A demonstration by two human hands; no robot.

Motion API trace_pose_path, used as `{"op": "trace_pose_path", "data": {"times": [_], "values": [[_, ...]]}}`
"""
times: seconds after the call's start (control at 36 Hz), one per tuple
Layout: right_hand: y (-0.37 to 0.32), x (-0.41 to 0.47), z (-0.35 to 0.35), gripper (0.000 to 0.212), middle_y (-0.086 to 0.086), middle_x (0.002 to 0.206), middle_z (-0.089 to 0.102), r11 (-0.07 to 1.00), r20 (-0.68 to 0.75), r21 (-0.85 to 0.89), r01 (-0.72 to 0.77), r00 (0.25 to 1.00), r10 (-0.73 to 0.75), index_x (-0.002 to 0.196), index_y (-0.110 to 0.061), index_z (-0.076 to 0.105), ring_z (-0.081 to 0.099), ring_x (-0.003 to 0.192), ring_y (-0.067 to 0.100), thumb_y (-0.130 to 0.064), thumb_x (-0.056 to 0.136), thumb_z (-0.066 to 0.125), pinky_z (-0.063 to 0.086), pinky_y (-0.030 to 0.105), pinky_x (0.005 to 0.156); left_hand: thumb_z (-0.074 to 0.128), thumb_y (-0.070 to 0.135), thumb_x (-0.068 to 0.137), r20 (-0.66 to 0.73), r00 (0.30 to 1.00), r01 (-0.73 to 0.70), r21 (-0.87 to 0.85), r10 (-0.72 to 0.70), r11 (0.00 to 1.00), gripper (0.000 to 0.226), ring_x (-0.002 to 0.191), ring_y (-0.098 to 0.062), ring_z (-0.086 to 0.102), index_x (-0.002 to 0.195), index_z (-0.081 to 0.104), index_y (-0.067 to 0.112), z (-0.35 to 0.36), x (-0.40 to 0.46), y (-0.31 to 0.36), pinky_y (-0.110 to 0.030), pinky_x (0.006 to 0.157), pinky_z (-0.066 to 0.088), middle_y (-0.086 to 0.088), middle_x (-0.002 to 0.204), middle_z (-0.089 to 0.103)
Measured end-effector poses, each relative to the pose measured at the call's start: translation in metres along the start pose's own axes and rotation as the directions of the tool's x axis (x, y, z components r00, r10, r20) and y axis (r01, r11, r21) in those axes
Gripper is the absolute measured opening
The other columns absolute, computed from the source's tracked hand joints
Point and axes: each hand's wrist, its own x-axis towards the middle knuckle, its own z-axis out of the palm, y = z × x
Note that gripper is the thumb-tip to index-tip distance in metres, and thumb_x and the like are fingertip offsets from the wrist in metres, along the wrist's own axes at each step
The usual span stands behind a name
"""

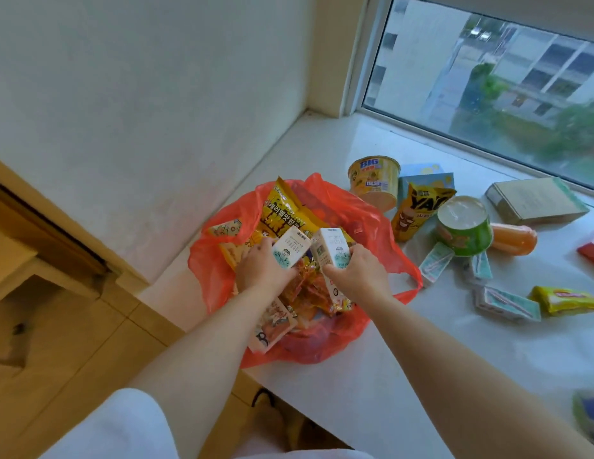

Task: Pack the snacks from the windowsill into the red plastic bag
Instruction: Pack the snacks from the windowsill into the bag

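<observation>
Over the open mouth of the red plastic bag [219, 260], which sits on the windowsill [405, 359], each hand grips a small white carton: the left hand [261, 271] holds one carton [290, 248], the right hand [358, 274] the other carton [332, 250]. Best to lower both flat beside the yellow popcorn bag [282, 213], not on the crisps. More snacks wait near the green tub [464, 226].
</observation>
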Motion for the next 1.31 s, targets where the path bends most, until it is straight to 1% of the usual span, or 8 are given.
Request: {"op": "trace_pose_path", "data": {"times": [0.19,0.44,0.56,0.67,0.83,1.14,1.22,1.31], "values": [[-0.008,0.018,0.011,0.052,0.000,0.100,0.052,0.982,-0.038,-0.187,-0.003,0.999,-0.004,0.111,-0.013,0.048,0.056,0.087,0.020,-0.052,0.078,0.059,0.044,0.031,0.062,0.072,0.048,0.072,0.055,0.998,-0.028,0.010,0.027,1.000,0.065,0.110,-0.025,0.052,0.122,0.043,0.020,0.004,0.029,-0.002,-0.038,0.086,0.046,-0.003,0.119,0.055],[-0.015,0.044,0.025,0.060,0.006,0.114,0.048,0.970,-0.083,-0.120,-0.213,0.975,0.204,0.119,-0.008,0.040,0.056,0.101,0.026,-0.052,0.081,0.057,0.042,0.032,0.064,0.071,0.049,0.072,0.075,0.995,-0.071,0.051,0.067,0.996,0.068,0.104,-0.025,0.056,0.125,0.040,0.020,0.007,0.059,-0.012,-0.036,0.075,0.051,-0.004,0.116,0.054],[-0.015,0.050,0.038,0.070,0.011,0.133,0.043,0.965,-0.056,-0.087,-0.248,0.968,0.243,0.131,-0.008,0.035,0.056,0.107,0.028,-0.051,0.082,0.057,0.042,0.032,0.065,0.068,0.052,0.075,0.104,0.990,-0.104,0.069,0.096,0.992,0.071,0.112,-0.025,0.051,0.130,0.036,0.021,0.015,0.061,-0.010,-0.039,0.078,0.052,-0.004,0.123,0.047],[-0.016,0.050,0.044,0.070,0.009,0.133,0.040,0.976,-0.064,-0.112,-0.188,0.981,0.182,0.137,-0.013,0.030,0.052,0.112,0.027,-0.050,0.084,0.058,0.050,0.035,0.071,0.055,0.062,0.082,0.129,0.975,-0.193,0.099,0.180,0.976,0.088,0.124,-0.022,0.044,0.148,0.013,0.023,0.021,0.056,-0.010,-0.035,0.080,0.053,-0.003,0.142,0.029],[-0.017,0.041,0.044,0.053,0.006,0.133,0.036,0.977,-0.103,-0.201,-0.068,0.994,0.048,0.135,-0.024,0.037,0.041,0.119,0.025,-0.050,0.091,0.049,0.050,0.034,0.075,0.025,0.059,0.095,0.151,0.929,-0.368,0.306,0.337,0.878,0.081,0.139,-0.025,0.023,0.149,-0.012,0.011,0.019,0.047,-0.017,-0.032,0.108,0.031,-0.009,0.154,0.015],[-0.002,0.033,0.036,0.043,0.003,0.136,0.039,0.971,-0.089,-0.234,0.041,0.994,-0.064,0.134,-0.024,0.045,0.037,0.122,0.023,-0.043,0.096,0.040,0.047,0.037,0.088,0.022,0.049,0.099,0.161,0.910,-0.411,0.241,0.382,0.879,0.059,0.140,-0.023,0.017,0.151,0.009,0.024,0.020,0.037,-0.003,-0.040,0.114,0.022,-0.002,0.154,0.018],[0.008,0.028,0.028,0.040,0.003,0.129,0.045,0.978,-0.187,-0.178,0.112,0.972,-0.145,0.134,-0.020,0.046,0.045,0.113,0.023,-0.029,0.095,0.046,0.046,0.036,0.087,0.023,0.051,0.098,0.135,0.897,-0.439,0.165,0.421,0.883,0.059,0.141,-0.021,0.017,0.150,0.017,0.024,0.017,0.030,0.015,-0.040,0.116,0.017,-0.002,0.152,0.023],[0.020,0.018,0.012,0.032,0.011,0.106,0.057,0.971,-0.395,-0.116,0.207,0.888,-0.237,0.117,-0.012,0.058,0.057,0.088,0.030,-0.017,0.087,0.048,0.052,0.042,0.069,0.029,0.049,0.098,0.098,0.877,-0.480,0.115,0.470,0.870,0.057,0.139,-0.020,0.020,0.148,0.024,0.024,0.013,0.025,0.043,-0.039,0.116,0.017,-0.002,0.150,0.029]]}}
